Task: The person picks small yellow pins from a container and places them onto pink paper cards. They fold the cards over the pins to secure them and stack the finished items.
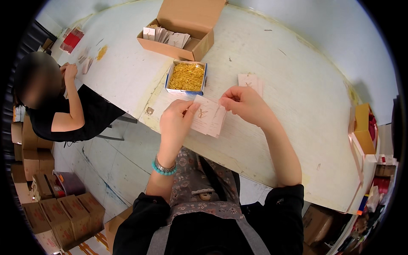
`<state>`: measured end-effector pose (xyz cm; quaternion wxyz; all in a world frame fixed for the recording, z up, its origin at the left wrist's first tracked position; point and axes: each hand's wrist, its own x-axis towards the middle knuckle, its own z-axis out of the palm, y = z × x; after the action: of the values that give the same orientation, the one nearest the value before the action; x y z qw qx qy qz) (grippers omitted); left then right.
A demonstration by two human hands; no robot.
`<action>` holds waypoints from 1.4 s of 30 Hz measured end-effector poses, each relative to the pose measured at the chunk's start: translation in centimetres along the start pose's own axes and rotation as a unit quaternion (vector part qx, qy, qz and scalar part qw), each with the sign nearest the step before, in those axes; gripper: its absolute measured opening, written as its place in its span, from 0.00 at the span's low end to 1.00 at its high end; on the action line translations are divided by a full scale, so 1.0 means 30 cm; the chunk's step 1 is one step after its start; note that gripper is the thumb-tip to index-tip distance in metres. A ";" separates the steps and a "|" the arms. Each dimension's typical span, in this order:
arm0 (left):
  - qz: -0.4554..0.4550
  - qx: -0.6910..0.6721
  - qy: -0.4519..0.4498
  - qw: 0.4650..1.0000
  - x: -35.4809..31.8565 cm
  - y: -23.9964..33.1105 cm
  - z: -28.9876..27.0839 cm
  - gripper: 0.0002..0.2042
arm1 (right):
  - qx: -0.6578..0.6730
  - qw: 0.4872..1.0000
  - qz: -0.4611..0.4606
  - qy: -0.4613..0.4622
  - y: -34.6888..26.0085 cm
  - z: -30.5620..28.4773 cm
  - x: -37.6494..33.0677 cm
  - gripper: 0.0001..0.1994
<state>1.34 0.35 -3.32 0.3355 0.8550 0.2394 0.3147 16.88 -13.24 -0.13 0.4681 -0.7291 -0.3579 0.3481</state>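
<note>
My left hand pinches a pale pink card between thumb and fingers, above the table's near edge. A gold bow-like mark shows on that card's face. More pale cards lie fanned behind it to the right. My right hand is closed in a pinch at the cards' upper right corner; what sits between its fingertips is too small to make out. Just beyond my hands, a small blue-and-white box holds a heap of thin gold-coloured metal pieces. A stack of similar cards rests beyond my right hand.
An open cardboard box with rows of cards stands farther back on the white table. To the left a co-worker sits by loose gold pieces and a red-and-white bundle. Cartons are stacked on the floor.
</note>
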 end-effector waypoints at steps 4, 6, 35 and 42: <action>-0.103 -0.118 0.010 0.988 -0.026 0.036 -0.004 0.06 | 0.032 0.999 0.036 -0.015 -0.032 0.024 -0.009 0.12; -0.091 -0.098 0.014 0.991 -0.031 0.080 -0.019 0.05 | 0.036 0.999 0.038 -0.015 -0.051 0.023 -0.019 0.12; -0.046 -0.120 -0.056 0.990 -0.070 0.064 -0.006 0.04 | -0.070 0.960 -0.015 0.272 0.158 -0.162 0.112 0.10; -0.058 -0.104 -0.038 0.992 -0.073 0.062 -0.039 0.04 | -0.392 0.789 -0.154 0.447 0.214 -0.153 0.133 0.07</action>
<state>-0.62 -1.76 -2.12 0.4489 0.8117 0.2413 0.2854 24.02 -13.82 -5.34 0.2977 -0.8592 -0.3219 -0.2636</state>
